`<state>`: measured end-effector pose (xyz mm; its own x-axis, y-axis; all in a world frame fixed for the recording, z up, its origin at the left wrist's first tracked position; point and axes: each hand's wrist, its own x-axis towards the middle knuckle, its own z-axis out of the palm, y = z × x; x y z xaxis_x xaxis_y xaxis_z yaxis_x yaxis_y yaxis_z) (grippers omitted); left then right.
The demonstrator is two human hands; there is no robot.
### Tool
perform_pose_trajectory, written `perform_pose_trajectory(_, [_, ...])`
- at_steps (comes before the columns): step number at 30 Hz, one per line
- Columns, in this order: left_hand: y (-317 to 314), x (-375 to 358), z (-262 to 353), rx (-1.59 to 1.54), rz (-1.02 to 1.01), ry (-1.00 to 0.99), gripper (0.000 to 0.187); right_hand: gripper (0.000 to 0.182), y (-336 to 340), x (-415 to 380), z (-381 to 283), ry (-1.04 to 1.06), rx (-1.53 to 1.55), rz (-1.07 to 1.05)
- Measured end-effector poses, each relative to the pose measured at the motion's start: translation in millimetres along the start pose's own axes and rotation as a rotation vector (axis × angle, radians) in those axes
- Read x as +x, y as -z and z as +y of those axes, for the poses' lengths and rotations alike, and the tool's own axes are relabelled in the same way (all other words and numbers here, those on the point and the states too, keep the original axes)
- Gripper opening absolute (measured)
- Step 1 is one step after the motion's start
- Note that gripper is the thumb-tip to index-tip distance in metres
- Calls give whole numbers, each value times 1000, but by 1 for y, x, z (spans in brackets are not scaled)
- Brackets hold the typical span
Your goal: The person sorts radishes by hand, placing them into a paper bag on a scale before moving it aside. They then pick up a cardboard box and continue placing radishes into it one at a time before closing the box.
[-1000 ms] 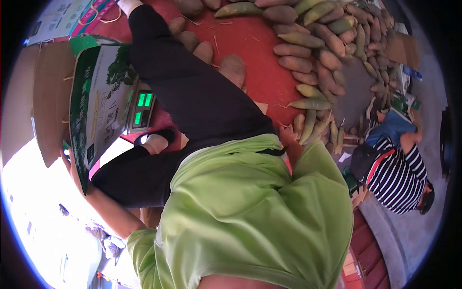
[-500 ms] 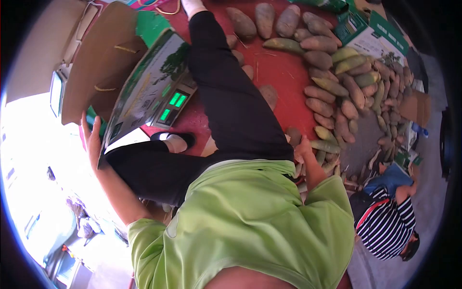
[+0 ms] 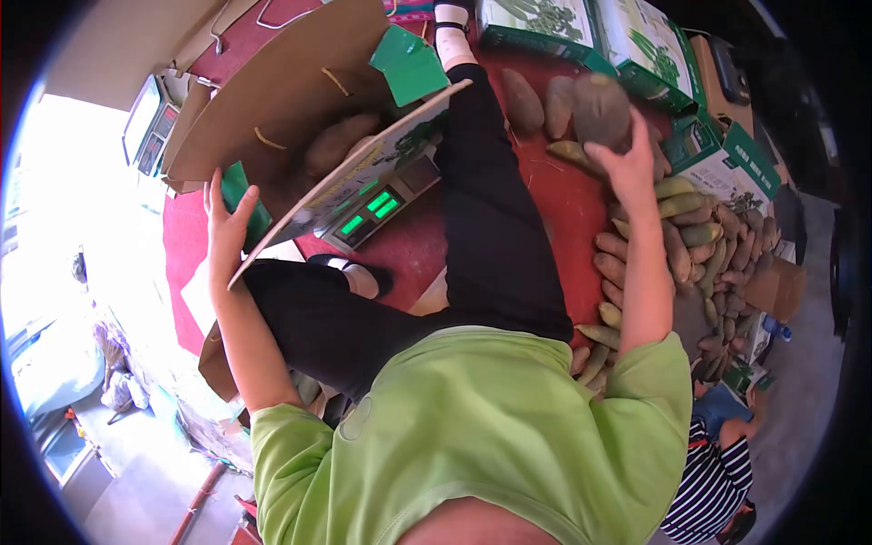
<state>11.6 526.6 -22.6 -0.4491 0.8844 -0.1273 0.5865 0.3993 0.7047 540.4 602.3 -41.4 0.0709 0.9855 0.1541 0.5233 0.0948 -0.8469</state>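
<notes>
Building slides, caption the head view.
Right hand holds a brown oval tuber; left hand touches an open brown cardboard box.

Right grip (image 3: 631,171) farther forward with tuber (image 3: 601,109)

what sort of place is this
Likely a produce packing or weighing spot: a heap of elongated root vegetables, a digital scale with lit green readouts, and an open cardboard carton with vegetables inside.
</notes>
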Motion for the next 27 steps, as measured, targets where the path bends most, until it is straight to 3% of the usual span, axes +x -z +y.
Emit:
perform_pose_trajectory(1, [-1,-1,3,26,8,-14,78,77,-5,17,-23,17,127,-25])
perform_pose_trajectory(5, [0,1,3,47,12,-29,79,73,-33,67,-102,219,156,-50])
perform_pose_trajectory(8, [0,1,7,30,21,-31,79,67,-68,82,-157,402,260,-207])
perform_pose_trajectory(9, [0,0,11,35,22,-18,76,56,-77,80,-212,90,331,-246])
perform_pose_trajectory(11, [1,3,9,39,22,-5,74,52,-97,78,-234,63,495,-381])
perform_pose_trajectory(13, [1,7,3,43,26,-21,79,63,-138,91,-196,311,481,-638])
perform_pose_trajectory(14, [1,7,2,44,16,-20,79,67,-160,96,-192,269,370,-796])
perform_pose_trajectory(16, [1,7,2,31,25,-35,78,64,-198,92,-182,525,314,-698])
perform_pose_trajectory(19, [2,8,2,33,15,-19,79,63,-214,82,-186,555,29,-792])
perform_pose_trajectory(21, [1,12,-5,36,24,-30,79,63,-224,82,-180,665,-359,-855])
perform_pose_trajectory(24, [1,14,-7,9,9,-49,76,52,-217,95,-182,632,-304,-722])
perform_pose_trajectory(26, [2,13,-3,-21,-5,-20,72,62,-187,101,-198,588,-288,-682])
perform_pose_trajectory(27, [3,11,-1,-51,-9,13,72,62,-188,105,-178,637,20,-611])
